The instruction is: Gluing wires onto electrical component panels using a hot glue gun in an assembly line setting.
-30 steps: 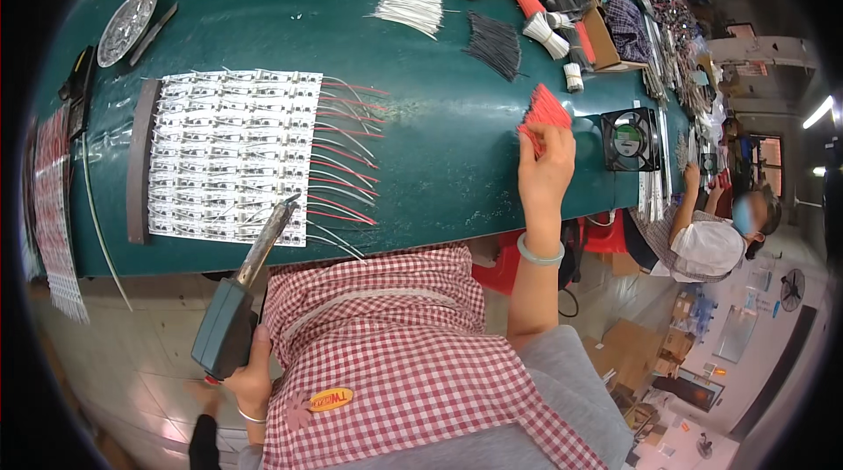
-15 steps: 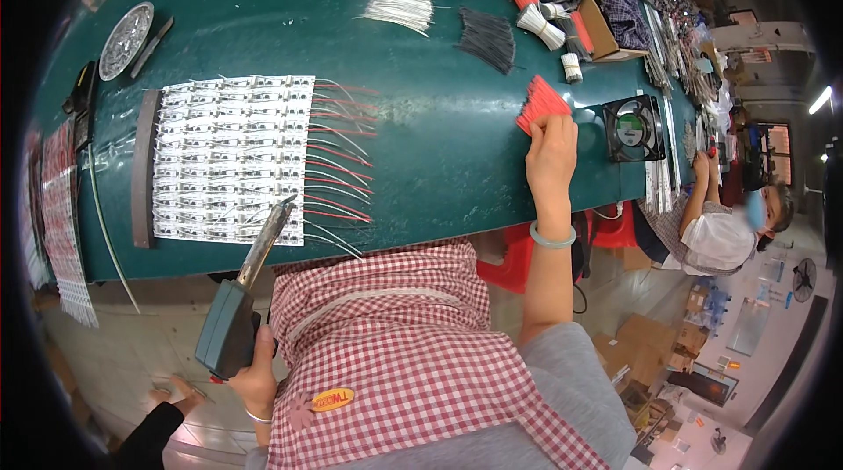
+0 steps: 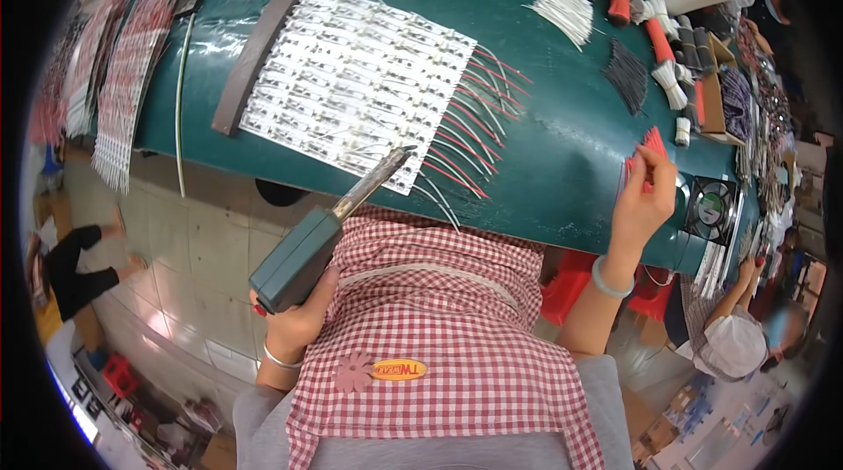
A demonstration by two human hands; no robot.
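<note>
green workbench [image 3: 562, 163] | beige tiled floor [image 3: 184, 268] | red stools [image 3: 571, 281]

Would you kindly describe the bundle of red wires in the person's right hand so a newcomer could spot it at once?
Start at the green table and follow its near edge rightward to the small black fan. Just left of it, the right hand pinches a bundle of red wires above the tabletop. Unlike the red leads fanning from the white circuit panel, these are loose and held upright.

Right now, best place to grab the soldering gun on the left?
Take the soldering gun by its boxy green body, from below and the near side, as the left hand does. The metal barrel points up toward the LED strip panel; keep off it.
</note>
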